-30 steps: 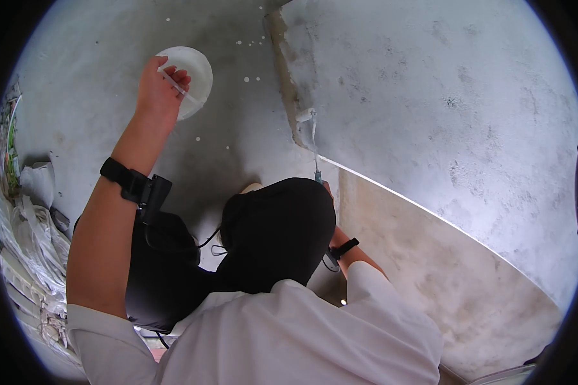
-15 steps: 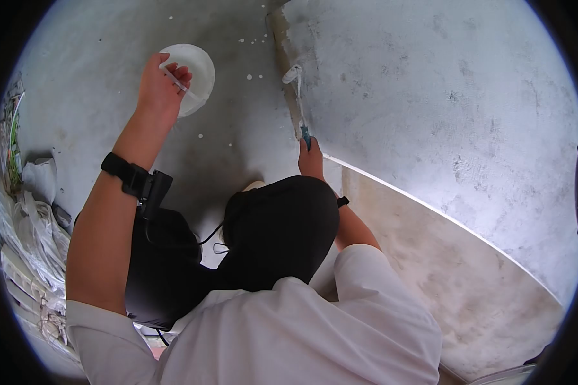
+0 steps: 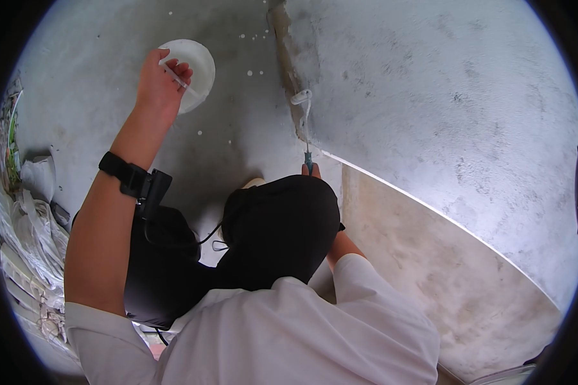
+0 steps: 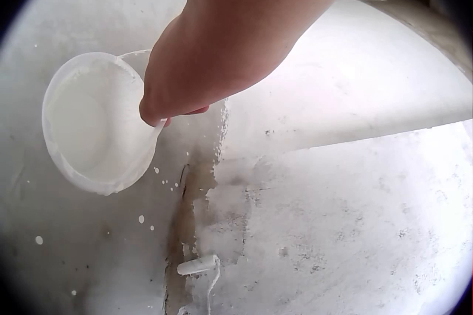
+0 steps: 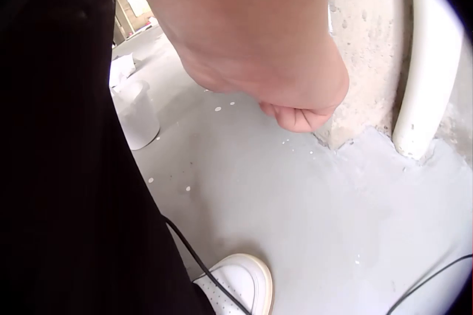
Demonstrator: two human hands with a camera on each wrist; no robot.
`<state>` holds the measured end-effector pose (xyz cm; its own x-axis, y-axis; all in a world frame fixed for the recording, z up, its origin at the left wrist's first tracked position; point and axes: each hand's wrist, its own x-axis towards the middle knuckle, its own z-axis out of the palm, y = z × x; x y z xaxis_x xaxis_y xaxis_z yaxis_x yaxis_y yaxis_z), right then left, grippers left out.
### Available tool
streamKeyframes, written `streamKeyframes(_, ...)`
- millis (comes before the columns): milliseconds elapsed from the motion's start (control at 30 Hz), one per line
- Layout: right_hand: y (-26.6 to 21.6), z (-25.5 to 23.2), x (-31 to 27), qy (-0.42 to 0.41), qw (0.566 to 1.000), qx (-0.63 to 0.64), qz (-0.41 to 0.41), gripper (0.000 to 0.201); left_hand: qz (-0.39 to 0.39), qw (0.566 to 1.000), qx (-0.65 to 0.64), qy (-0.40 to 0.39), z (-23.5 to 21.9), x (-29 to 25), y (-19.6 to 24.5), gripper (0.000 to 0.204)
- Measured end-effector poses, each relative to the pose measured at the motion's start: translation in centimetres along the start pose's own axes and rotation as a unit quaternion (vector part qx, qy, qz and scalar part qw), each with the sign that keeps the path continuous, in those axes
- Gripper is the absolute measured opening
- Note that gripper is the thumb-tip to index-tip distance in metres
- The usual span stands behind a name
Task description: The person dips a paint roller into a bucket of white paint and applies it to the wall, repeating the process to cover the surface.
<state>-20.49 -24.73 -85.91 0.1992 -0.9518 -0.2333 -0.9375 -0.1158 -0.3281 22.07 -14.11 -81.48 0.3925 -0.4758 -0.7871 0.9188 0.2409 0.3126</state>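
A white bucket [image 3: 202, 70] of white liquid hangs by its handle [image 3: 175, 76] from my left hand [image 3: 160, 86], whose fingers curl round the grip. The left wrist view shows the bucket [image 4: 96, 127] beside that hand [image 4: 181, 82]. Low beside my knee, my right hand [image 3: 312, 171] grips the blue-green handle [image 3: 308, 159] of a small paint roller. Its white roller head [image 3: 300, 97] is at the brown strip along the wall's lower edge. In the right wrist view the curled fingers of that hand [image 5: 295, 79] show, and the roller is hidden.
A grey-white wall [image 3: 430, 96] fills the right, with a pale ledge edge [image 3: 392, 188] below it. Paint drops dot the grey floor [image 3: 90, 115]. Plastic wrapping [image 3: 35, 224] lies at the left. A white pipe [image 5: 429, 64] and a shoe [image 5: 244, 282] show in the right wrist view.
Over the last second the roller and my right hand went up along the brown strip, then came partway back toward my knee. My left hand and the bucket stay almost still.
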Motion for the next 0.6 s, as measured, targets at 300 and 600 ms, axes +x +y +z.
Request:
streamKeyframes(300,0.93,0.12,-0.24,-0.015,1.0,0.027,0.005,0.029,-0.002,1.0,0.003,0.002,0.13,-0.03,0.17,0.03)
streamKeyframes(600,0.95,-0.02,-0.02,-0.029,0.998,0.055,0.001,0.029,-0.006,1.0,-0.005,-0.005,-0.09,0.37,0.1,0.03)
